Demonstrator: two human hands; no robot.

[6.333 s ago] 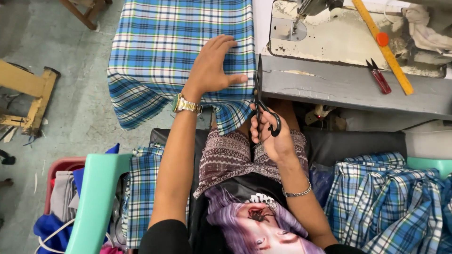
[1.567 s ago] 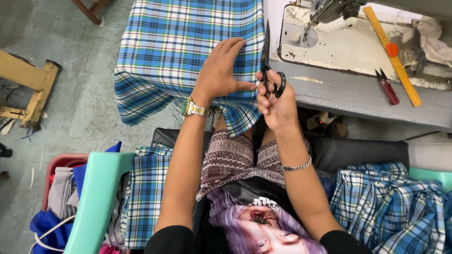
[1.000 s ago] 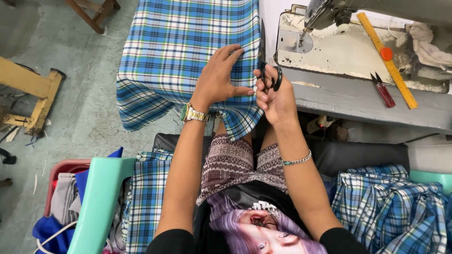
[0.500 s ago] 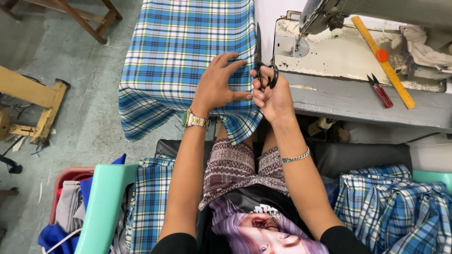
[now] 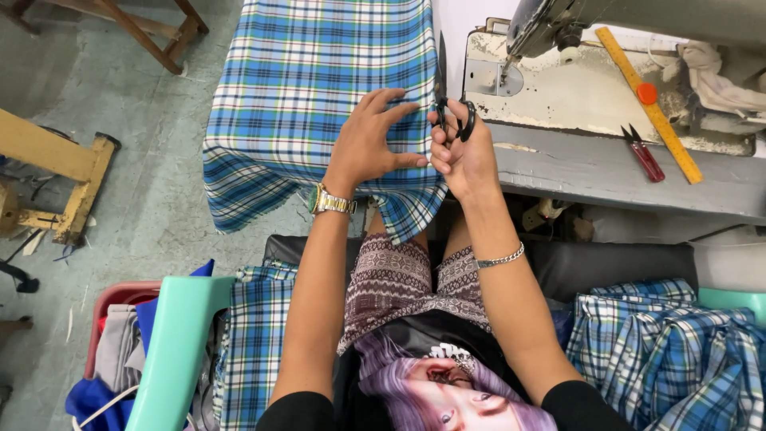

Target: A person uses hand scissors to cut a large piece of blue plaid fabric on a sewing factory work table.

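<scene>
The right hand [image 5: 463,156] is closed through the black handles of the scissors [image 5: 441,80], and the long blades now point straight up along the right edge of the blue plaid fabric [image 5: 319,80], the tips well further up the cloth than they were a second and a half ago, when the handles sat lower, near the hem hanging off the surface [image 5: 606,172]. So the cut has advanced along that edge, and a good run of the cloth's side looks already parted, as far as can be judged from above. The left hand [image 5: 371,144] has crept up with it: fingers spread and pressed flat on the plaid, thumb stretched toward the blades, pinning the fabric just beside the cutting line, gripping nothing. The fabric itself lies draped over the left end of the surface, its near corner falling toward the person's lap. To the right, the sewing machine [image 5: 590,72] stands untouched, with a yellow ruler [image 5: 650,108] lying aslant on its bed and a pair of red-handled snips [image 5: 642,156] beside it on the grey ledge. More plaid cloth is heaped at the lower right [image 5: 670,343], and a mint-green plastic chair back [image 5: 171,343] stands at the lower left beside a red basket of garments [image 5: 112,327].
</scene>
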